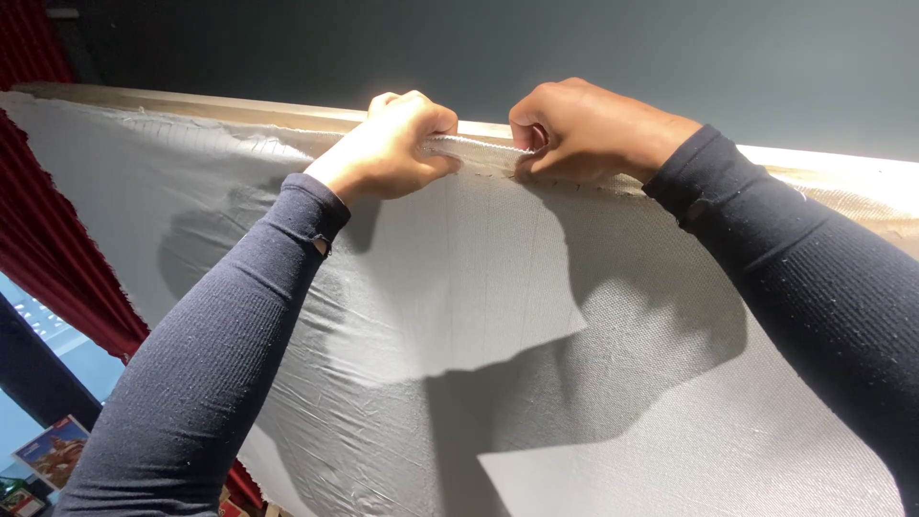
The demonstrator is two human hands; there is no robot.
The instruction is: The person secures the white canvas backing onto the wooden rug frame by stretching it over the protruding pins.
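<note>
My left hand (392, 148) and right hand (574, 129) sit close together, both pinching the white cloth's (479, 316) bunched top edge (479, 148) taut against the wooden bar (239, 108).

sleeves: long, dark navy, fine-ribbed knit | cuffs: snug at wrists | lint: pale specks

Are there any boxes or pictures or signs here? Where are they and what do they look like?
Picture card: bottom left corner, below the red curtain; a tilted rectangle, pale blue with red and brown shapes and a white edge.
Small colourful things: at the very bottom left edge, too cut off to tell what they are.
Nothing of the kind on the white cloth the hands grip.
</note>
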